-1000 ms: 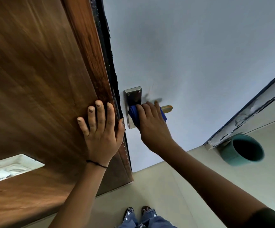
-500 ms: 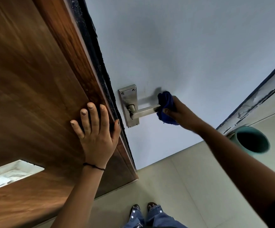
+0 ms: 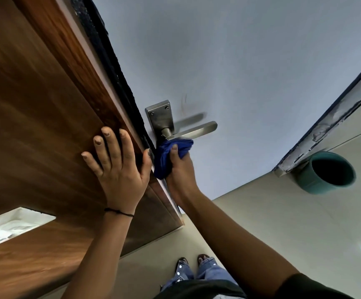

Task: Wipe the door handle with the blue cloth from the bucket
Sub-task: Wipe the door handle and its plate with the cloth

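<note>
A silver lever door handle on a metal backplate sticks out from the pale grey door face. My right hand is closed on a bunched blue cloth, which presses against the underside of the lever near its pivot. My left hand lies flat with spread fingers on the brown wooden door, just left of the handle. The teal bucket lies on the floor at the right, its inside dark.
A dark rubber strip runs along the door edge. A scuffed door frame rises at the right above the bucket. Beige floor tiles spread below, with my feet near the bottom middle. A white pane sits in the wooden door at lower left.
My right hand has brought the cloth from the lever's far tip back to under the lever by the pivot. The left hand stays flat on the wooden door.
</note>
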{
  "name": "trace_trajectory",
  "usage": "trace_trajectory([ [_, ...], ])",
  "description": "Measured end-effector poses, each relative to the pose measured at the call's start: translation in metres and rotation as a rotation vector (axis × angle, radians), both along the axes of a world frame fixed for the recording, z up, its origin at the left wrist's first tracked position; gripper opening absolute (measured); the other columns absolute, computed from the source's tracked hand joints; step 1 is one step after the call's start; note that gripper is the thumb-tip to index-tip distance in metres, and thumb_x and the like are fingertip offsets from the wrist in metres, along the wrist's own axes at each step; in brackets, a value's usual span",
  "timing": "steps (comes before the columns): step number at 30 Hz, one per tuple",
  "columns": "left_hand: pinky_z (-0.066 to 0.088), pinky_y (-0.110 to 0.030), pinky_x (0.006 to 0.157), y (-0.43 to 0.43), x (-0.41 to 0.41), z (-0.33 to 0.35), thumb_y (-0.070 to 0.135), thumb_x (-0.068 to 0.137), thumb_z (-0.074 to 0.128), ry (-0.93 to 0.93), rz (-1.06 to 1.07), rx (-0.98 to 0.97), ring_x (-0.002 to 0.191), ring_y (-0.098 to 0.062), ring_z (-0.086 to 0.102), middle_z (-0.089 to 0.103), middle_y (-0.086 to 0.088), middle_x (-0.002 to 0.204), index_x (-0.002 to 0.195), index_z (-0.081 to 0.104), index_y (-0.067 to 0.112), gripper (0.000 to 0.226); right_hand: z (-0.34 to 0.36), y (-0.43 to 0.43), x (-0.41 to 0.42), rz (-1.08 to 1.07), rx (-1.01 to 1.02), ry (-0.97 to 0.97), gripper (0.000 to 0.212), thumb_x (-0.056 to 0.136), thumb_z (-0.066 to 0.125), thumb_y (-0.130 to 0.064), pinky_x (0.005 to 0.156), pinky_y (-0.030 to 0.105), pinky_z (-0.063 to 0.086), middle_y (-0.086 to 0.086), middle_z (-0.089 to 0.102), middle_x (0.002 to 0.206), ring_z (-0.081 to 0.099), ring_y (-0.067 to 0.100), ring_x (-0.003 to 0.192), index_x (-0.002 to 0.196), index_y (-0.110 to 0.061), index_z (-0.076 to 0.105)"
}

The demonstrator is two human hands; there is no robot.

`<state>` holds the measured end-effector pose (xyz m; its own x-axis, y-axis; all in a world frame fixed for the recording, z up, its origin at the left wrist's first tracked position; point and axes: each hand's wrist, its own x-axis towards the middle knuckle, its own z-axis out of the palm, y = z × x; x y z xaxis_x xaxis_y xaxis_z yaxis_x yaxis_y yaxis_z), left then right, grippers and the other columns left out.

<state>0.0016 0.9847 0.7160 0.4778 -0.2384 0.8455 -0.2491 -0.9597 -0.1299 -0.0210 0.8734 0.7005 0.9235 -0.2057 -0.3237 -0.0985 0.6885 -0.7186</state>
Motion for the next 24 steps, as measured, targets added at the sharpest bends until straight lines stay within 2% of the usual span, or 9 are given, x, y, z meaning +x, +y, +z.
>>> trace_trajectory([
  [2,-0.017,-0.039,0.117,0.000,0.000,0.000,0.041,0.092,0.051,0.004,0.003,0.001,0.144,-0.015,-0.024,-0.027,0.001,0.156,0.150,-0.011,0.017,0.088,-0.008,0.004,-0.001,0.021,-0.262,0.049,0.031,0.099,0.044,-0.023,0.102,0.039,0.050,0.007,0.059,0.131,0.058,0.023,0.120,0.128,-0.013,0.048],
  [5,-0.016,-0.040,0.117,0.001,0.001,-0.001,0.043,0.091,0.051,-0.001,0.015,0.005,0.144,-0.016,-0.024,-0.027,0.000,0.156,0.150,-0.011,0.017,0.090,-0.018,0.005,0.001,-0.029,-0.614,0.072,0.034,0.096,0.051,-0.018,0.090,0.020,0.053,0.000,0.058,0.122,0.058,0.018,0.111,0.129,-0.010,0.048],
  [6,-0.016,-0.040,0.117,0.000,0.001,-0.001,0.043,0.091,0.051,-0.005,0.020,0.009,0.144,-0.016,-0.024,-0.027,0.000,0.156,0.150,-0.012,0.017,0.090,-0.022,0.003,0.002,-0.079,-0.689,0.074,0.032,0.095,0.053,-0.018,0.090,0.021,0.053,0.002,0.057,0.119,0.058,0.018,0.109,0.126,-0.009,0.049],
  [8,-0.016,-0.040,0.117,0.000,0.001,-0.001,0.044,0.092,0.050,-0.011,0.024,0.019,0.144,-0.016,-0.024,-0.028,-0.001,0.156,0.150,-0.013,0.017,0.089,-0.030,-0.005,0.003,-0.225,-0.703,0.110,0.027,0.094,0.055,-0.018,0.098,0.035,0.051,0.006,0.054,0.118,0.055,0.018,0.105,0.119,-0.010,0.051],
  [10,-0.015,-0.041,0.117,0.000,0.002,-0.002,0.045,0.091,0.050,-0.017,0.032,0.024,0.144,-0.017,-0.023,-0.027,-0.002,0.156,0.150,-0.012,0.016,0.089,-0.033,-0.012,0.006,-0.365,-0.637,0.130,0.024,0.095,0.054,-0.018,0.104,0.039,0.046,0.006,0.049,0.122,0.053,0.017,0.108,0.119,-0.014,0.049],
  [13,-0.015,-0.042,0.117,0.000,0.002,-0.002,0.045,0.091,0.049,-0.015,0.040,0.026,0.145,-0.018,-0.022,-0.026,-0.002,0.157,0.150,-0.010,0.015,0.088,-0.032,-0.002,0.016,-0.349,-0.719,0.079,0.032,0.096,0.051,-0.014,0.111,0.038,0.038,0.008,0.042,0.133,0.045,0.020,0.122,0.127,-0.014,0.045],
  [16,-0.015,-0.041,0.117,0.000,0.002,-0.003,0.045,0.091,0.049,-0.017,0.040,0.029,0.145,-0.018,-0.023,-0.026,-0.003,0.156,0.150,-0.011,0.015,0.089,-0.030,0.019,0.025,-0.267,-0.791,0.077,0.040,0.095,0.052,-0.009,0.113,0.029,0.035,0.005,0.032,0.145,0.031,0.019,0.132,0.133,-0.013,0.042],
  [20,-0.015,-0.041,0.117,0.001,0.001,-0.003,0.045,0.091,0.050,-0.012,0.035,0.032,0.144,-0.018,-0.023,-0.026,-0.002,0.156,0.150,-0.011,0.016,0.090,-0.039,0.018,0.033,-0.332,-0.841,0.105,0.042,0.091,0.054,-0.003,0.107,0.022,0.037,0.006,0.036,0.138,0.034,0.015,0.120,0.130,-0.011,0.041],
  [24,-0.015,-0.042,0.117,0.001,0.001,-0.002,0.045,0.090,0.052,-0.005,0.026,0.029,0.144,-0.018,-0.023,-0.027,-0.003,0.156,0.150,-0.011,0.016,0.092,-0.055,0.012,0.035,-0.313,-0.830,0.214,0.038,0.087,0.049,0.005,0.100,0.033,0.041,0.011,0.040,0.129,0.034,0.012,0.106,0.122,-0.007,0.041],
])
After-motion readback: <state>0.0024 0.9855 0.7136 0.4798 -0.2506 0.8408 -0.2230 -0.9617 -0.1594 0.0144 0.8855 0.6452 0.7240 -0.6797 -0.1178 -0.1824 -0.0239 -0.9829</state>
